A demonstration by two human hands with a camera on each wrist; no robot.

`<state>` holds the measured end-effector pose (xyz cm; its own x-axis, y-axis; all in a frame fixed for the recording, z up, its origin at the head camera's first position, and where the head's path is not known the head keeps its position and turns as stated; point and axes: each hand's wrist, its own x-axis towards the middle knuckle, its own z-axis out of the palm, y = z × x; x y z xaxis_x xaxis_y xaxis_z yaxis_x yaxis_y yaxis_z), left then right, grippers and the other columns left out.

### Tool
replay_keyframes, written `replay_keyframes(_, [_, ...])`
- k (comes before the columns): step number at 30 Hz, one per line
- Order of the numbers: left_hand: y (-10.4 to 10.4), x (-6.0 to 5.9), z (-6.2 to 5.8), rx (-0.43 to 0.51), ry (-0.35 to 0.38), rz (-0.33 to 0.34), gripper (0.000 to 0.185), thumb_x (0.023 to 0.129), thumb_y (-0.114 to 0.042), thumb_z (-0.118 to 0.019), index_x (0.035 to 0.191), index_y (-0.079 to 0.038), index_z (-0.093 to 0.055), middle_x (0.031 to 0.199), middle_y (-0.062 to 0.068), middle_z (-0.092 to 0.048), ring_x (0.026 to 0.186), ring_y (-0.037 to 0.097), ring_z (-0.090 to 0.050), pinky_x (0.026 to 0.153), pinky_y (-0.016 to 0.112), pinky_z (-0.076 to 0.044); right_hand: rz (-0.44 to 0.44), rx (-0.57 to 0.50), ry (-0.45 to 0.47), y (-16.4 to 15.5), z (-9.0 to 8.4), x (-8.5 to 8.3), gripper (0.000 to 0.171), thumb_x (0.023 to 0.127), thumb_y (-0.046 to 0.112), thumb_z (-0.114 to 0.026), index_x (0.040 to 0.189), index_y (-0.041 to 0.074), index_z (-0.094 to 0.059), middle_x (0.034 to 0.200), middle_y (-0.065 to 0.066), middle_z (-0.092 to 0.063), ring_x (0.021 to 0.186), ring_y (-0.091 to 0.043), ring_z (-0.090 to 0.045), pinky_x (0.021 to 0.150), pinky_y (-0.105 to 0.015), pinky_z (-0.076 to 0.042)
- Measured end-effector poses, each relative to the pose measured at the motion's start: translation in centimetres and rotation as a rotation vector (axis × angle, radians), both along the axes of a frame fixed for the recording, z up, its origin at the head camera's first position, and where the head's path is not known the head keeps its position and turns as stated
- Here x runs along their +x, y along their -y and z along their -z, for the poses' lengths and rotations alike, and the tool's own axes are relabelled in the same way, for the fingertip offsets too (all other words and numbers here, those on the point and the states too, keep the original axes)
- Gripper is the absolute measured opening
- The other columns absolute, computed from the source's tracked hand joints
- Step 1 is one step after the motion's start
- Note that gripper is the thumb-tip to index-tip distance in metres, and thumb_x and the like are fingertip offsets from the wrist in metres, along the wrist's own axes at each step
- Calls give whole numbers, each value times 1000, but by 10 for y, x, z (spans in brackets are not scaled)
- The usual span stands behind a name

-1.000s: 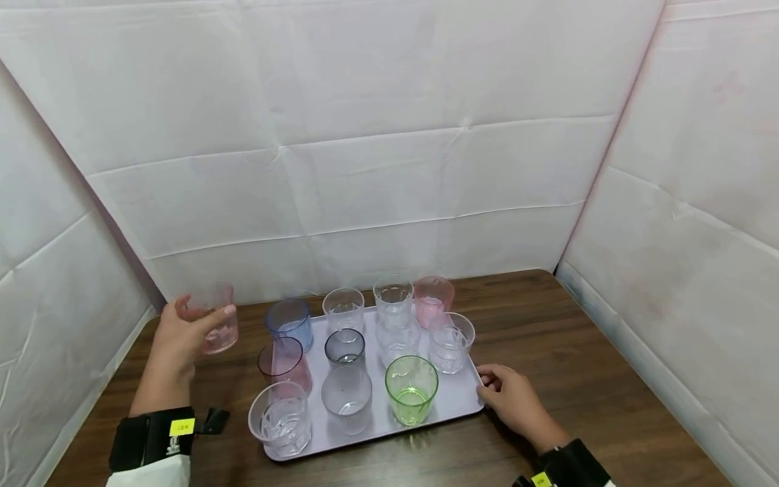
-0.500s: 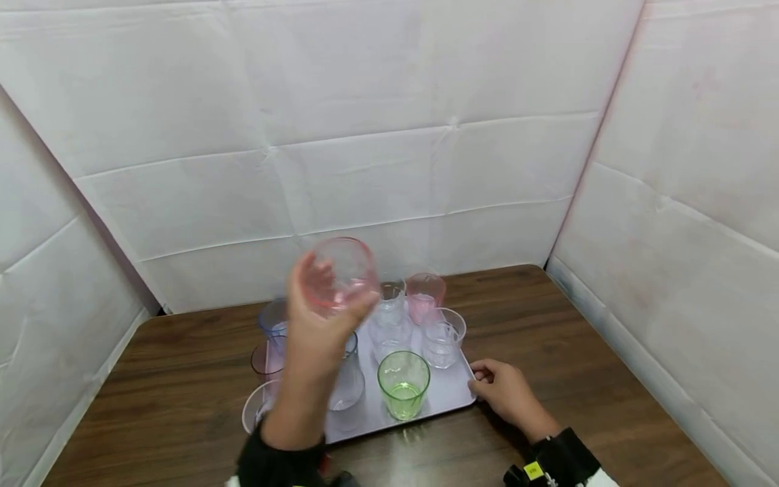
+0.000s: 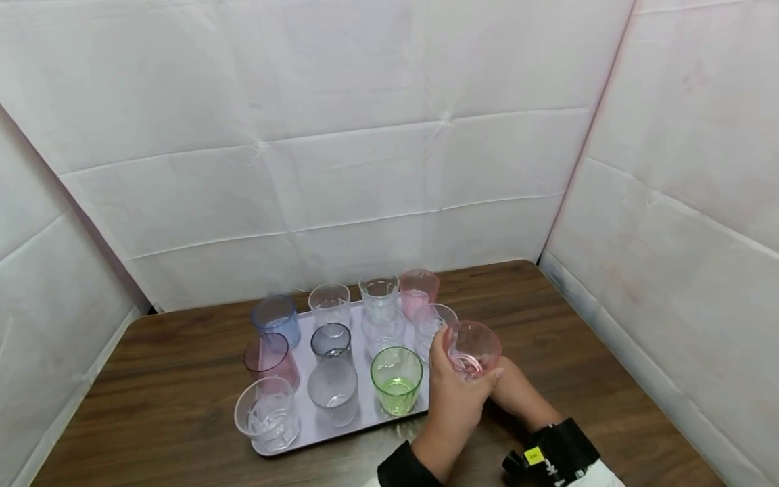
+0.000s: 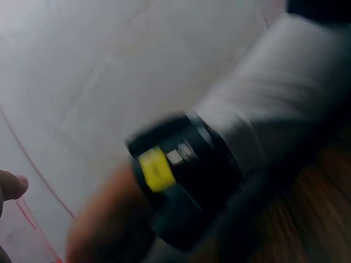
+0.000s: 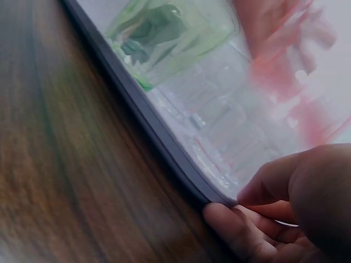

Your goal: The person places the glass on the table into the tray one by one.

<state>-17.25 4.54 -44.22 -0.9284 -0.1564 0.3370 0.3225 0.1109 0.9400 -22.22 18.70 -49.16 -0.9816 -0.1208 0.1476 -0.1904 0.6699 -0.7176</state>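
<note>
The left hand [image 3: 456, 396] grasps a pink cup [image 3: 474, 350] over the tray [image 3: 341, 433]; the right hand's [image 3: 514, 396] curled fingers [image 5: 247, 233] pinch the tray's corner.

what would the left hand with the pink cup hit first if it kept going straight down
Probably the near right corner of the lilac plastic tray, where the right hand grips the rim. The left hand holds the pink clear plastic cup just above it; depth is unclear.

Left hand [image 3: 458, 391] curled, crossing over seemingly curled right hand [image 3: 516, 394].
</note>
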Motion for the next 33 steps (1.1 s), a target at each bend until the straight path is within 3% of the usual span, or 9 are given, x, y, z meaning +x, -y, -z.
replay_keyframes(3, [-3,-6,17,-35,-21,-58,98,66,-22,-94,146,-9,-39,139,11,-52,129,29,-51,107,48,-43,-27,-2,27,-1,0,-3,22,97,19,-62,109,4,-74,108,-12,-73,101,-27,-67,91,-46,-52])
replay_keyframes(8, [-3,-7,27,-28,-47,-103,98,65,-21,-94,146,-10,-40,139,11,-52,129,31,-51,106,49,-42,-15,-70,126,-3,-2,-6,17,95,15,-63,105,7,-75,103,-7,-72,96,-19,-63,89,-41,-51])
replay_keyframes(13, [-4,-7,37,-23,-35,-103,100,67,-21,-94,148,-10,-37,141,12,-50,129,33,-50,105,51,-42,-6,-93,145,-2,-3,-5,18,93,10,-64,108,7,-75,106,-7,-72,98,-19,-62,91,-40,-50])
replay_keyframes(20, [0,-16,54,-11,-16,-105,98,68,-22,-93,146,-3,-35,134,24,-55,124,37,-55,102,53,-45,-39,-85,124,1,2,-7,22,86,7,-69,108,8,-74,106,-7,-71,96,-18,-59,88,-36,-48])
replay_keyframes(25, [5,-9,54,-68,50,-74,99,76,-24,-88,149,6,-29,139,31,-49,127,43,-51,104,58,-41,-34,-66,113,1,5,-8,22,88,7,-67,108,9,-75,106,-5,-71,96,-18,-59,91,-38,-48])
replay_keyframes(29, [16,7,46,-133,103,20,104,80,-24,-84,151,14,-19,148,37,-38,137,47,-39,111,62,-33,-23,-87,137,1,5,-7,18,91,9,-65,107,7,-73,98,-5,-71,89,-16,-62,83,-34,-50])
replay_keyframes(33, [42,28,33,-253,193,249,101,85,-28,-79,153,15,-17,156,35,-27,145,45,-30,116,60,-26,-45,-149,173,0,5,-5,19,93,8,-64,109,1,-70,86,-5,-70,75,-15,-64,70,-26,-50])
